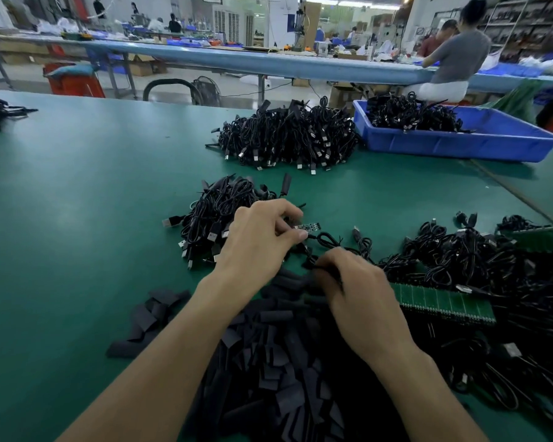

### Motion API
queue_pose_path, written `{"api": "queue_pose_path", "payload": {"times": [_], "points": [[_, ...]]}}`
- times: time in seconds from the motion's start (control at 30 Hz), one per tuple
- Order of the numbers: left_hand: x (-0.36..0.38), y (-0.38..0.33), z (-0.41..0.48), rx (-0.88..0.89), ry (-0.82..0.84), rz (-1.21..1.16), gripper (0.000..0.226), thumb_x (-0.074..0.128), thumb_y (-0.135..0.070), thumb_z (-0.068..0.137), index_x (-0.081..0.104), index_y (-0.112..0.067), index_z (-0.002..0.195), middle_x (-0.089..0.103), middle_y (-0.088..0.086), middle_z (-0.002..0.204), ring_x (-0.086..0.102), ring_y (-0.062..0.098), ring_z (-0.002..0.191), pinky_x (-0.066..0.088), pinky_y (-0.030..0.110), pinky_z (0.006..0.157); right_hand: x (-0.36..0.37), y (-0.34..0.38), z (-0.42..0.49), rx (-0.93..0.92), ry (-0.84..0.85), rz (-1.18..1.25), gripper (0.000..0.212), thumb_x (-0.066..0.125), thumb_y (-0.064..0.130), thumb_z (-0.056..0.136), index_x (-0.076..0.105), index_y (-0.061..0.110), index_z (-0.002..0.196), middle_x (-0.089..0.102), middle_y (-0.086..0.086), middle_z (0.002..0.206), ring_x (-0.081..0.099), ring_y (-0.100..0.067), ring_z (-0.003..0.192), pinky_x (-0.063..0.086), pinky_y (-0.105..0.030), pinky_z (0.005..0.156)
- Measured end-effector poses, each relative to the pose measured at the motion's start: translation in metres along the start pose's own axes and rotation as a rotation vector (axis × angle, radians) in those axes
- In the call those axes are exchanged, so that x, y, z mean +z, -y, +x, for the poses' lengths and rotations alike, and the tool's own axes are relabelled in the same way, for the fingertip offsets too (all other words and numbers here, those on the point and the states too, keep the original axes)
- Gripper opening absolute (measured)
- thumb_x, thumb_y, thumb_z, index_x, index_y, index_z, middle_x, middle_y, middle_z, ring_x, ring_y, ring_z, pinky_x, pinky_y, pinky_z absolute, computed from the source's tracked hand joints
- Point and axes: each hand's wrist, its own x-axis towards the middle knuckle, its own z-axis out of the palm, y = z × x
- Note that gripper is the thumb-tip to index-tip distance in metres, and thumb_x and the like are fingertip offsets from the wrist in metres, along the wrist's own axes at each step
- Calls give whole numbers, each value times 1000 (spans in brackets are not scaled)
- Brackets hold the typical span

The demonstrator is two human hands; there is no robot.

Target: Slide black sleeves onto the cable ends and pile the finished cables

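My left hand (259,240) pinches the bare end of a black cable (328,240), where a small circuit board (308,227) sticks out past my fingertips. My right hand (355,288) is curled and grips the same cable lower down, over a heap of flat black sleeves (268,352) in front of me. Whether it also holds a sleeve is hidden. A small pile of black cables with USB plugs (214,215) lies just beyond my left hand.
A bigger cable pile (288,138) sits farther back on the green table (77,202), next to a blue bin (460,138) of cables. Tangled cables (479,263) and green circuit board strips (444,303) fill the right side. People work at a far bench.
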Motion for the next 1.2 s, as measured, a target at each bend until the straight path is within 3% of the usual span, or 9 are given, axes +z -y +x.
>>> {"api": "queue_pose_path", "payload": {"times": [0.13, 0.23, 0.37, 0.57, 0.7, 0.9, 1.2], "points": [[3, 2, 0, -24, 33, -29, 7, 80, -28, 85, 77, -24, 89, 72, -11, 71, 67, -3, 68, 57, 20, 70, -4, -10, -1, 100, -243, 193, 15, 65, 19, 96, 64, 25, 110, 62, 20, 80, 59, -3, 77, 42, -12, 68], [6, 3, 1, -51, 107, -54, 4, 78, -27, 87, 74, -27, 86, 73, -10, 70, 68, -3, 66, 56, 17, 68, -4, -13, -2, 181, -325, 321, 17, 62, 17, 97, 66, 24, 113, 64, 20, 85, 61, 2, 84, 41, -5, 70], [9, 6, 2, -90, 211, -131, 4, 74, -20, 90, 74, -21, 94, 75, -8, 71, 71, 1, 68, 57, 21, 70, -6, -15, -2, 216, -335, 418, 21, 59, 16, 99, 65, 33, 109, 68, 14, 103, 62, 1, 96, 46, -11, 82], [9, 6, 2, -191, 325, -280, 8, 71, -15, 92, 72, -22, 94, 77, -5, 76, 74, 11, 72, 53, 19, 60, -9, -22, -3, 281, -289, 518, 21, 71, 24, 91, 67, 37, 106, 70, 17, 104, 65, 4, 98, 50, -14, 88], [7, 5, 2, -240, 340, -381, 8, 69, -10, 92, 74, -17, 92, 77, 1, 77, 73, 13, 68, 51, 16, 55, -8, -23, -2, 267, -313, 529, 27, 73, 23, 89, 66, 48, 97, 71, 24, 92, 66, 6, 94, 50, -14, 86], [5, 3, 1, -253, 388, -421, 9, 69, -11, 93, 74, -18, 91, 77, 0, 77, 73, 11, 67, 52, 15, 57, -5, -24, -2, 241, -308, 550, 25, 74, 24, 88, 68, 47, 94, 74, 19, 80, 70, 2, 80, 52, -13, 76], [5, -1, -1, -256, 419, -428, 5, 70, -13, 92, 74, -16, 95, 78, -1, 79, 74, 13, 71, 52, 17, 59, -4, -26, -4, 209, -317, 544, 20, 73, 23, 89, 70, 43, 92, 73, 23, 83, 70, 1, 76, 51, -11, 71]]}}
